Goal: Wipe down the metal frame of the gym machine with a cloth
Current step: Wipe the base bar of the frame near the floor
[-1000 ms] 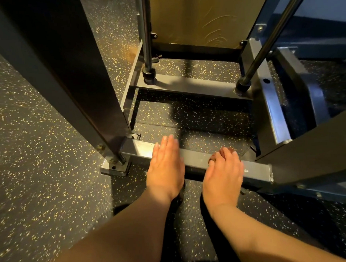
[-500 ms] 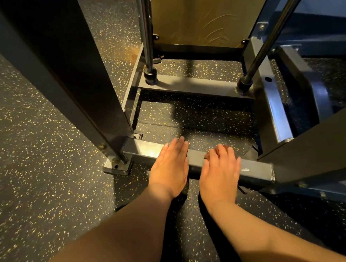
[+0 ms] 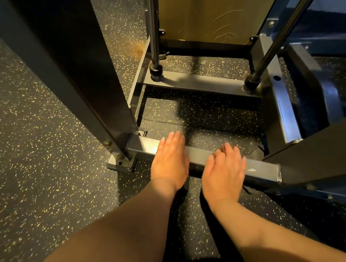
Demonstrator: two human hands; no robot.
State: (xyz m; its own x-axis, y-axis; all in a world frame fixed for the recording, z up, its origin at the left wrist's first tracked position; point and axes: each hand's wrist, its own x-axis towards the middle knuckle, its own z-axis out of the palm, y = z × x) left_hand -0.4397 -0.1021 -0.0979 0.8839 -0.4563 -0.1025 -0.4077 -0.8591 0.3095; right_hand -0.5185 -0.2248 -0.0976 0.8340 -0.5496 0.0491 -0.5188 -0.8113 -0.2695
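Left hand [image 3: 170, 161]: flat on the near rail, fingers straight and together, holding nothing. Use it only as a brace.
Right hand [image 3: 224, 170]: just beside it on the same rail, fingers stretched forward and close together, pressing down. It is slightly blurred.
Cloth [image 3: 222, 147]: only a small reddish-brown scrap shows past your right fingertips. It is most likely the cloth, trapped between hand and metal, but too little shows to be sure.
Near rail [image 3: 197, 152]: the frame's lowest front piece, lying on the floor between the left post and the right beam. This looks like the piece in hand.
Doing it well: keep the palm flat to hold the cloth spread, and run it along the rail's length. Wrap over the front face and far edge, not the top alone. Move your left hand so the metal under it gets wiped too.
Ends: the weld [image 3: 279, 172] and the foot plate [image 3: 120, 165] may snag the cloth, so go slowly there.
Floor [image 3: 38, 159]: speckled rubber. Keep the cloth off it.
Left post [image 3: 79, 65]: rises close beside your left hand and blocks a long sweep that way.
Right beam [image 3: 320, 142]: slants over the rail's right end, crowding your wrist.
Cross bar [image 3: 201, 82]: farther in, probably the next reach.
Guide rods [image 3: 153, 30]: one stands at each end of the cross bar, so work around their collars.
Gold panel [image 3: 211, 13]: farthest back, upright.
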